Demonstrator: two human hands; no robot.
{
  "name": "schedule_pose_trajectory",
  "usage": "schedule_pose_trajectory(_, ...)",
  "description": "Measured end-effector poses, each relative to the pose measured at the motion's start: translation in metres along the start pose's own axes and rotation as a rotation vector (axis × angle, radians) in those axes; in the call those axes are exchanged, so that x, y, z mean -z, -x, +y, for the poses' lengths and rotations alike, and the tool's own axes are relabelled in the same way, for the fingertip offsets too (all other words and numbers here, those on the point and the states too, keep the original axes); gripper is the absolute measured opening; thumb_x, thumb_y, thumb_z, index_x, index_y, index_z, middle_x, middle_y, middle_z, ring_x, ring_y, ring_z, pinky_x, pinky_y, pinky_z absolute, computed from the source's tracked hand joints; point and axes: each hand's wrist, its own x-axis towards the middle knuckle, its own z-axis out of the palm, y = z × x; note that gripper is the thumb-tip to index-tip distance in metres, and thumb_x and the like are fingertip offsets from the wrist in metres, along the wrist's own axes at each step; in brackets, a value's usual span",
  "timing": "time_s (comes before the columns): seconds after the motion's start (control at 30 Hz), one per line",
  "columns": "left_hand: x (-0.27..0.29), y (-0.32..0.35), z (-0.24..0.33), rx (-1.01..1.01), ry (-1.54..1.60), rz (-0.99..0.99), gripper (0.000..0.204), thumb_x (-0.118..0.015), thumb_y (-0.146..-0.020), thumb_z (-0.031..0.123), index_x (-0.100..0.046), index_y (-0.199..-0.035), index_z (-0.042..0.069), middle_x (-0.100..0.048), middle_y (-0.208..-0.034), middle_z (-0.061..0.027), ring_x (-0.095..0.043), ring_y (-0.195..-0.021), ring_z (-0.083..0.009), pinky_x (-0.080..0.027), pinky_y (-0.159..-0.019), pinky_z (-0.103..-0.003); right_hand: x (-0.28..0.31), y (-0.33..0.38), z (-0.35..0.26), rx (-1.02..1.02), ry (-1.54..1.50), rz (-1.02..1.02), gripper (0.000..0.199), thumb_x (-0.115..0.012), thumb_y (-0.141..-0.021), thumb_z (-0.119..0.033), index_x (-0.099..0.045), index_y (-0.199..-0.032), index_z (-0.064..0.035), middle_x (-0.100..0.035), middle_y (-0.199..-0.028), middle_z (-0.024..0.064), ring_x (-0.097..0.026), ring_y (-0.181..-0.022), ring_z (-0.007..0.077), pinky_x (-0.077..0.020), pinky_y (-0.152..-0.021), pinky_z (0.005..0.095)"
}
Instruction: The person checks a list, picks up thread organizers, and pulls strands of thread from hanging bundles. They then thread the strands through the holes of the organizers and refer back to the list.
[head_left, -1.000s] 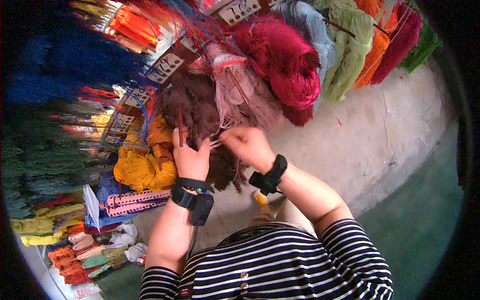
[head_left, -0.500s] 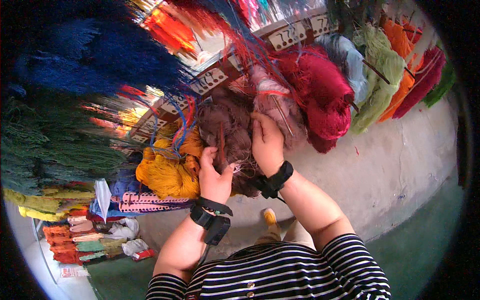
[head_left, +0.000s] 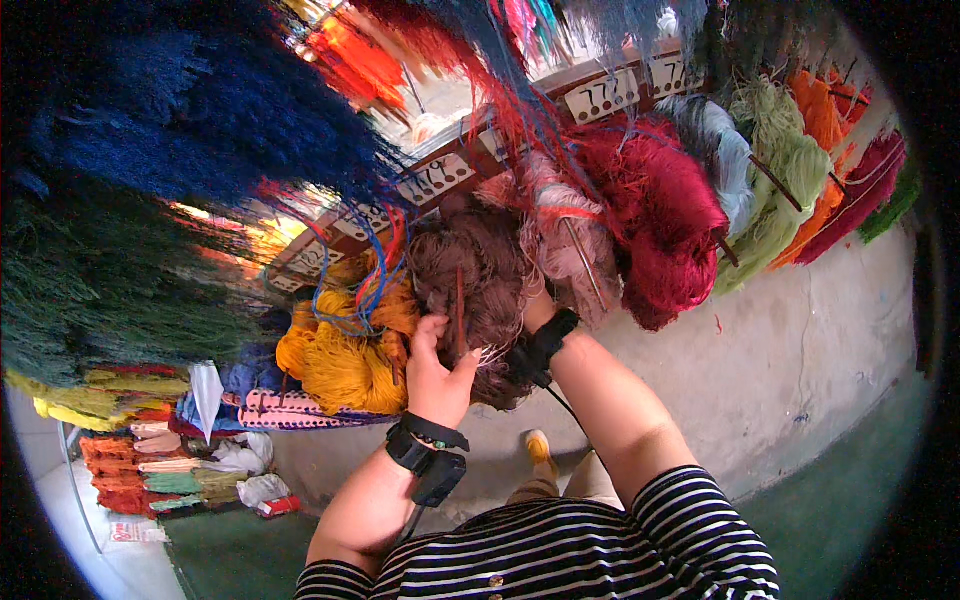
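A thick hank of brown yarn [head_left: 490, 262] hangs on a reddish-brown wooden peg [head_left: 460, 305]. My left hand [head_left: 443, 378] grips its lower left side, forefinger by the peg and thumb lower down. Fine pale threads [head_left: 488, 356] lie at the thumb tip. My right hand [head_left: 540, 306] reaches in at the brown hank's right side; yarn covers its fingers, so their hold cannot be made out. Just right of that hand hangs a mauve hank [head_left: 572, 245] tied with red thread. A mustard-yellow hank [head_left: 345, 365] hangs left of my left hand.
Crimson yarn [head_left: 668, 235], light-blue, pale-green and orange hanks continue rightward along a rail with number cards [head_left: 437, 178]. Masses of dark-blue yarn [head_left: 190, 110] and dark-green yarn [head_left: 110, 280] hang at left. Behind them, folded bundles [head_left: 120, 470] are stacked. Some pegs stick out toward me.
My right hand has gone from the front of the mauve hank down and in behind the yarn, hiding its fingers. The left stays at the brown hank. The view has shifted slightly.
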Motion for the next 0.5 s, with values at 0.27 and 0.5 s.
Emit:
schedule_pose_trajectory(0.27,0.0,-0.003,-0.016,0.016,0.131,0.017,0.06,-0.072,-0.074,0.0,-0.043,-0.126,-0.001,-0.058,-0.111,-0.0147,-0.057,-0.106,-0.0229,-0.043,-0.096,-0.035,0.052,0.036,-0.006,-0.072,0.071,-0.004,0.038,-0.065,-0.086,-0.014,-0.059,-0.12,0.0,-0.063,-0.119,0.0114,-0.058,-0.109,0.0206,-0.0442,-0.095,0.0336)
schedule_pose_trajectory(0.5,-0.001,-0.002,-0.02,0.023,0.239,0.027,0.06,-0.07,-0.075,-0.002,-0.042,-0.128,-0.002,-0.057,-0.115,-0.014,-0.056,-0.106,-0.0207,-0.042,-0.096,-0.033,0.1,0.063,-0.044,-0.539,-0.898,-0.046,0.046,-0.063,-0.086,-0.005,-0.05,-0.131,-0.002,-0.058,-0.129,0.0095,-0.054,-0.118,0.0238,-0.0402,-0.103,0.0343)
